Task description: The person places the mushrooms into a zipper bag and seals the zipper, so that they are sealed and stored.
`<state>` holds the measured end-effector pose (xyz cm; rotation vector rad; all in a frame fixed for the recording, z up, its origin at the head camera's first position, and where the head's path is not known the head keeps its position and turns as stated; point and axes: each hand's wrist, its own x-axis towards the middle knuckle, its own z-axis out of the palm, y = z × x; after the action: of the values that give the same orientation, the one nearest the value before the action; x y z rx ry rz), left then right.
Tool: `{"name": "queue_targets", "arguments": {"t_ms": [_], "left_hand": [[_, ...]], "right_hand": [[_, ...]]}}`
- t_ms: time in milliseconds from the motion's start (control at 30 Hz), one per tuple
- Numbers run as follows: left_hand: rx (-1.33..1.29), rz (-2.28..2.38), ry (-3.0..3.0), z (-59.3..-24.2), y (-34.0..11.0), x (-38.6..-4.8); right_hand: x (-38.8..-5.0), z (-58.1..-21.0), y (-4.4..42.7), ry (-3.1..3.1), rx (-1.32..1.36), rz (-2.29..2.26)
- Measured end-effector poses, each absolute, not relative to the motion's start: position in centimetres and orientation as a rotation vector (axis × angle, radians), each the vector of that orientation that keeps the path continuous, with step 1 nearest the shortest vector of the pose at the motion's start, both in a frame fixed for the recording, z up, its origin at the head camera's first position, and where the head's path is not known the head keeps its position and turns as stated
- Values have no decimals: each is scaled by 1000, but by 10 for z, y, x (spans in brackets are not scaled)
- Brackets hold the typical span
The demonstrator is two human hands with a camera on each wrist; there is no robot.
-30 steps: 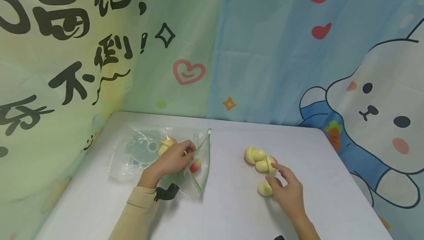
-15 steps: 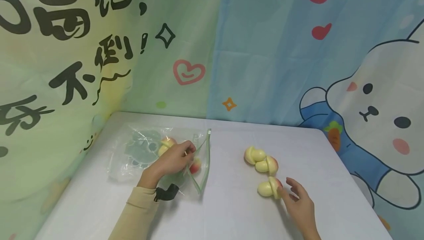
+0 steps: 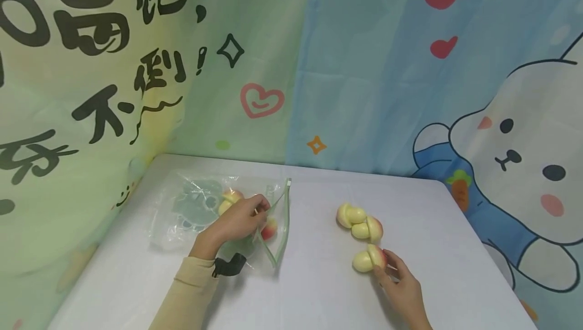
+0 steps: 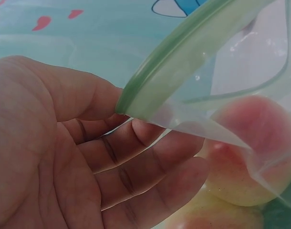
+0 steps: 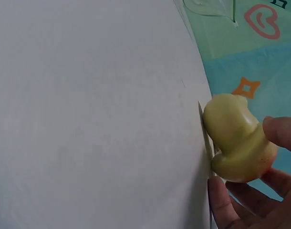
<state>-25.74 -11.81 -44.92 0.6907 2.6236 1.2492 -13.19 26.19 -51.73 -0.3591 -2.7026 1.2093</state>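
A clear zip bag [image 3: 168, 218] with a green zip edge [image 4: 155, 62] lies on the table's left side, its mouth parted toward the right. My left hand [image 3: 243, 216] pinches that edge between thumb and fingers. Inside the bag are yellow-and-red mushroom-shaped toys [image 4: 255, 148], partly hidden by my hand and the film. On the right, my right hand [image 3: 401, 282] holds the nearest mushroom-shaped toy [image 5: 236, 138] by its reddish cap, thumb on one side and fingers on the other. Its pale yellow stem points left. Whether it touches the table is hard to tell.
Two more mushroom-shaped toys [image 3: 350, 215] lie touching each other just beyond my right hand. The white table [image 3: 314, 289] ends at a printed cloth backdrop [image 3: 355, 92] at the back and sides.
My right hand has left the farther pair, drawn back toward me, and taken hold of the nearest mushroom-shaped toy. My left hand stays on the bag's edge.
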Motion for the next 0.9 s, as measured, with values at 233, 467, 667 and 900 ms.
{"name": "queue_targets", "arguments": {"t_ms": [233, 467, 667, 900], "left_hand": [[700, 1245, 2636, -449, -120, -260], [709, 1245, 2620, -449, -117, -260], [714, 1239, 2622, -450, -118, -259], [678, 1241, 2689, -450, -117, -257]], "right_hand": [[-141, -514, 248, -2710, -405, 1421], [-152, -514, 242, -2770, -446, 1450], [-163, -511, 230, -2752, -406, 1511], [-181, -503, 210, -2747, -300, 1556]]}}
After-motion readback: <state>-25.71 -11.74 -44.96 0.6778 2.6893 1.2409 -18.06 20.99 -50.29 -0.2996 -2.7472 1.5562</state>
